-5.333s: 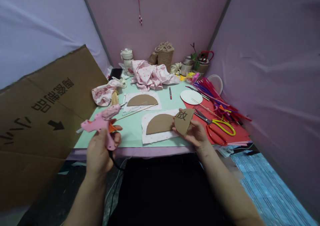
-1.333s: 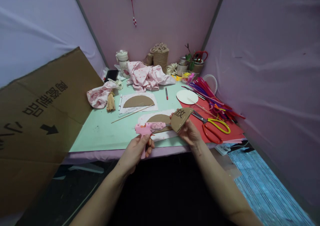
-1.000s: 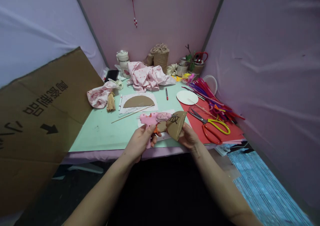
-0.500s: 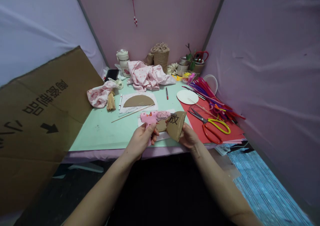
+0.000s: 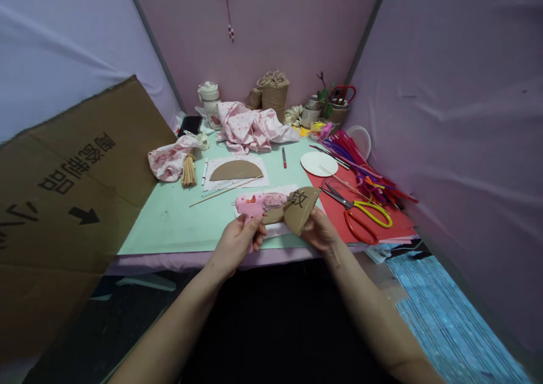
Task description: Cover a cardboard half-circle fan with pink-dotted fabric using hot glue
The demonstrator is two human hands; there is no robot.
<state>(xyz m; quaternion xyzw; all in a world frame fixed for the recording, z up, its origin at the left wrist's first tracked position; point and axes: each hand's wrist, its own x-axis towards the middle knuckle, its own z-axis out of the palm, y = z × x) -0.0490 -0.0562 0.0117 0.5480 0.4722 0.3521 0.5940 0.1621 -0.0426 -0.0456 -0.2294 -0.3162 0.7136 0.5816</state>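
Observation:
My left hand (image 5: pixel 242 238) is closed round the handle of a pink glue gun (image 5: pixel 251 204), its nozzle pointing right. The nozzle tip meets the left edge of a curved cardboard piece (image 5: pixel 302 210) marked with a black character; whether they touch I cannot tell. My right hand (image 5: pixel 319 231) grips that piece by its right edge, holding it tilted above the table. Behind and below the glue gun, another brown cardboard piece (image 5: pixel 274 216) lies on white paper, partly hidden. Farther back a cardboard half-circle (image 5: pixel 237 170) rests on a printed sheet, with a thin stick (image 5: pixel 224 192) in front.
Scissors (image 5: pixel 356 207) with red and yellow handles lie on red paper (image 5: pixel 339 225) at right, near a white disc (image 5: pixel 318 163) and coloured pipe cleaners (image 5: pixel 360 166). Pink cloth (image 5: pixel 254 126) and twine (image 5: pixel 275 95) stand at the back. A large cardboard sheet (image 5: pixel 63 214) leans at left.
The glue gun has shifted slightly left relative to the cardboard piece. My right hand has tilted the piece a little and moved it slightly up and right.

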